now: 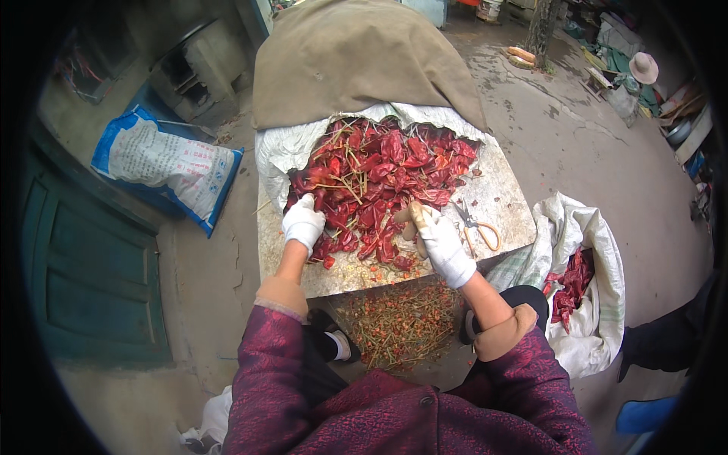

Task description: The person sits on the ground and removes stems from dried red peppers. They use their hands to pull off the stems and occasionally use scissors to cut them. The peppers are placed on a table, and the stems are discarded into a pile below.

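Note:
A heap of dried red peppers [392, 165], many with stems, spills from the mouth of a white woven sack [290, 148] onto a worn board [512, 199]. My left hand [304, 224], in a white glove, is at the heap's left front edge with its fingers curled against the peppers; whether it grips one is hidden. My right hand [441, 242], in a white glove with tan fingers, hovers or rests at the right front edge. Its fingers are partly bent, and their hold is unclear. Scissors [467, 217] with orange handles lie beside it, blades apart.
A brown cloth [364, 62] covers the sack's far part. Cut stems [398, 330] litter the ground between my feet. To the right stands an open woven sack [608, 244] with red peppers [571, 290] inside. At left are a printed bag [165, 165] and a green door [96, 267].

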Demonstrator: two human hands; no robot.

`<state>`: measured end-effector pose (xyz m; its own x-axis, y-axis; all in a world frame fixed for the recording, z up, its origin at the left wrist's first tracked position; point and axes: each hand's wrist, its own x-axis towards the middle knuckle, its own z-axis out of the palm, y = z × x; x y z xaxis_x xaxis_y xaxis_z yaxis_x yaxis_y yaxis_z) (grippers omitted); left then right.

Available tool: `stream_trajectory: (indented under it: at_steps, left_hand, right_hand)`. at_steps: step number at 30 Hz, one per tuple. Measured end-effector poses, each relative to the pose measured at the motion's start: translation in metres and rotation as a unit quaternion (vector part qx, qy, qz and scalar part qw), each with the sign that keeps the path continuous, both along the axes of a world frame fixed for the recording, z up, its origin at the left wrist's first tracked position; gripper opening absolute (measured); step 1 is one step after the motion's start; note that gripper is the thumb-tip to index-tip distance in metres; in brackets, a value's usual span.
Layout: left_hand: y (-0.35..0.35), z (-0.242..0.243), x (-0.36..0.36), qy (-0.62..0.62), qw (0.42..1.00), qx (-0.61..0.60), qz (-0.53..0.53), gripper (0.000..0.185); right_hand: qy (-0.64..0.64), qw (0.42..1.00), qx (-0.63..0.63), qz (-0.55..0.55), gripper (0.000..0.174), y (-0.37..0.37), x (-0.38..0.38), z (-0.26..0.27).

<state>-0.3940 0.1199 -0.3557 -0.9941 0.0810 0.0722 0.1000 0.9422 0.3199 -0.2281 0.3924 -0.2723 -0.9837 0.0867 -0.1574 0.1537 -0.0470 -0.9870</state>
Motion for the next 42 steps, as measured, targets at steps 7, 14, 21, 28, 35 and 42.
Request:
stream_trajectory:
  at_steps: [7, 14, 21, 28, 35, 42]
  left_hand:
    - [0.028, 0.005, 0.049, -0.035, 0.926, 0.362, -0.098, 0.04]
    - [0.085, 0.032, 0.12, -0.024, 0.963, 0.189, -0.19, 0.038]
    - [0.062, 0.053, 0.075, -0.125, 0.844, 0.507, -0.125, 0.068]
    - [0.073, 0.032, 0.08, -0.151, 0.782, 0.589, -0.137, 0.032]
    - [0.072, 0.035, 0.073, 0.123, 0.948, 0.252, -0.152, 0.028]
    - [0.07, 0.051, 0.073, 0.185, 0.918, 0.243, -0.255, 0.044]
  right_hand:
    - [0.019, 1.0, -0.022, 0.009, 0.04, -0.024, -0.012, -0.027]
    - [-0.006, 0.999, -0.03, -0.03, 0.075, -0.035, -0.031, -0.058]
    - [-0.005, 0.979, 0.203, 0.004, 0.068, -0.029, -0.039, -0.07]
    - [-0.006, 0.978, 0.206, 0.045, 0.058, -0.036, -0.032, -0.066]
    - [-0.011, 0.951, 0.309, -0.01, 0.057, -0.036, -0.029, -0.067]
    - [-0.024, 0.985, 0.173, 0.014, 0.052, -0.026, -0.031, -0.064]
